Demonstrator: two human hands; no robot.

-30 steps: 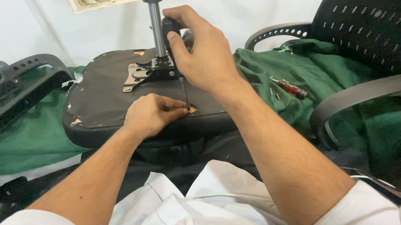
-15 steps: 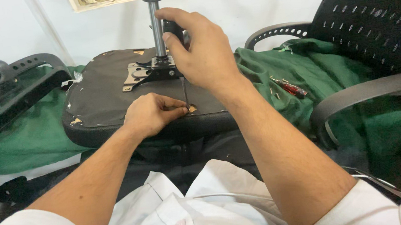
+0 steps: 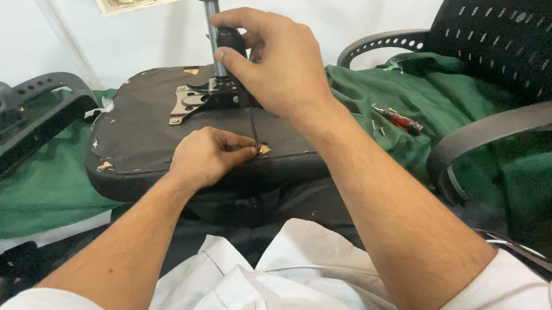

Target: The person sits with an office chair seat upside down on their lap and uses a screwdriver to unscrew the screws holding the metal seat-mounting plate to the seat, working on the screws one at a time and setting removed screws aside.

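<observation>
Screwdriver (image 3: pixel 240 77) stands upright, handle enclosed by the right hand (image 3: pixel 280 65), tip on the upturned seat base (image 3: pixel 144 131) at 6 o'clock of the metal bracket (image 3: pixel 205 97). Left hand (image 3: pixel 204 157) pinches closed at the tip. Keep the shaft vertical, pressing firmly.

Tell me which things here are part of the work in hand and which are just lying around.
In use:
- screwdriver, gripped by the right hand
- upturned chair seat, where the left hand pinches at the tip
- metal bracket and post

Lying about:
- red-handled tool on green cloth
- loose armrests
- mesh office chair
</observation>
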